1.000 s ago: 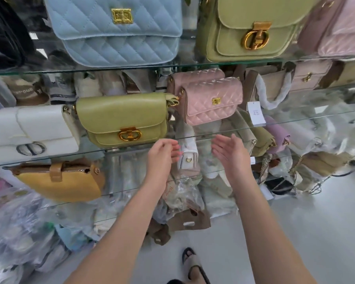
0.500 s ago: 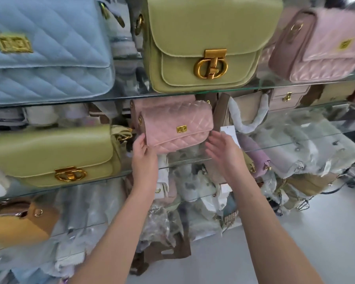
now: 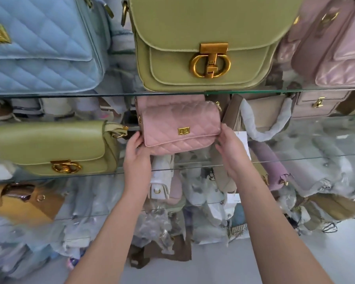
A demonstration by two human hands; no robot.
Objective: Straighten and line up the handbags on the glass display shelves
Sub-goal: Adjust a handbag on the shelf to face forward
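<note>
Now my left hand (image 3: 136, 153) and right hand (image 3: 231, 152) grip the ends of the small pink quilted handbag (image 3: 180, 130); I should square it beside the olive-green flap bag (image 3: 49, 144).

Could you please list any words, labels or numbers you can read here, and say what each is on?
None can be read.
White tag behind the right hand: no print legible.
Lower white tag: faint print, too blurred.
Gold clasp on the pink quilted bag: no lettering legible.
</note>
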